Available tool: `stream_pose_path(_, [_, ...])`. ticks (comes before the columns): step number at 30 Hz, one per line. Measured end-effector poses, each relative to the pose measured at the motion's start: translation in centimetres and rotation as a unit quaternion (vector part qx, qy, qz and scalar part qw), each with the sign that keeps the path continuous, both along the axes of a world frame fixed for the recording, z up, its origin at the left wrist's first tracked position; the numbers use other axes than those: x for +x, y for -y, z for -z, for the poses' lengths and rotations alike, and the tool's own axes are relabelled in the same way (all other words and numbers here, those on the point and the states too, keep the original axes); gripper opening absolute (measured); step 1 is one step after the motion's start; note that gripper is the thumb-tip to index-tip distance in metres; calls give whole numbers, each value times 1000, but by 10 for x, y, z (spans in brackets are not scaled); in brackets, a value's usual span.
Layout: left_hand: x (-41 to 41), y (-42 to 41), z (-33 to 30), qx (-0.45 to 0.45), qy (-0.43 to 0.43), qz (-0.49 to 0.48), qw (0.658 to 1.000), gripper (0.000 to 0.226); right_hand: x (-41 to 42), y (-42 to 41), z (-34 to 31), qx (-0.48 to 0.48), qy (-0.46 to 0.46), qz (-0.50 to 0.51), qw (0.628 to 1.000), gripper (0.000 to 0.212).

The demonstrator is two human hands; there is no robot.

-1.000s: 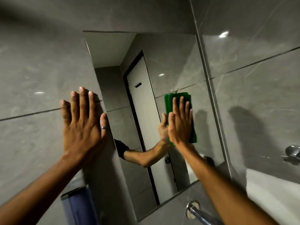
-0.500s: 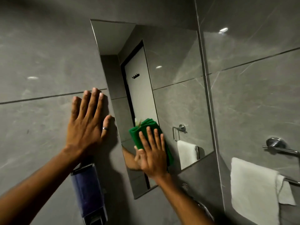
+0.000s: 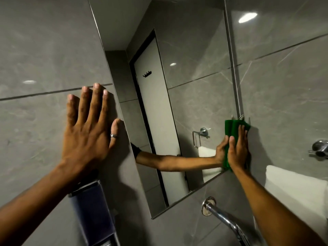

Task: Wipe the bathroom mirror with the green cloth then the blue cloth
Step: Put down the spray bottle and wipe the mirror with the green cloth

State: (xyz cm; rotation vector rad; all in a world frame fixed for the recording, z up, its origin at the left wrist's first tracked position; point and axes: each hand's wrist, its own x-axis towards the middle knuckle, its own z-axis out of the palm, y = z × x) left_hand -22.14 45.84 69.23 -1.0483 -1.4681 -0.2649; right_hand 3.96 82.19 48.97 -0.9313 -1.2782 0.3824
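The tall rectangular mirror (image 3: 186, 86) hangs on the grey tiled wall. My right hand (image 3: 237, 150) presses the folded green cloth (image 3: 232, 128) flat against the mirror's lower right edge, where the glass meets the wall. The cloth shows above my fingers and along my palm's left side. My left hand (image 3: 88, 128) lies flat on the tile just left of the mirror, fingers spread, a ring on the thumb, holding nothing. The mirror reflects my right forearm, a white door and a towel ring. No blue cloth is in view.
A dark soap dispenser (image 3: 92, 213) is fixed to the wall below my left wrist. A chrome tap (image 3: 223, 219) juts out under the mirror. At the right, a white towel (image 3: 294, 190) hangs below a chrome fitting (image 3: 319, 148).
My right hand slid the green cloth from the mirror's upper right to its lower left, then across to the lower right edge. My left hand stayed flat on the wall.
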Motion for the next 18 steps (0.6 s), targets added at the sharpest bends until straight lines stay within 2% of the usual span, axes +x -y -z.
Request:
stream_pose_path(5, [6,1,0,-3,5,-1,1000,78,-25,38,9,46,-51,-1,998,51])
stream_pose_path(8, [6,0,-1,-5,6,10,1000,78,-69,94,22,134,-20,-18,991,49])
stream_pose_path(11, [3,-3,3,1,5,14,1000,77,-111,154,26,206,1,-81,975,49])
stream_pose_path(14, [12,14,-1,-7,-2,21,1000,76,-134,231,17,244,29,-132,960,48])
stream_pose_path(16, [8,3,-1,-15,13,11,1000,74,-156,259,18,213,16,-195,957,48])
stream_pose_path(18, [11,3,-2,-34,41,1,999,73,-162,286,11,128,-38,-275,952,47])
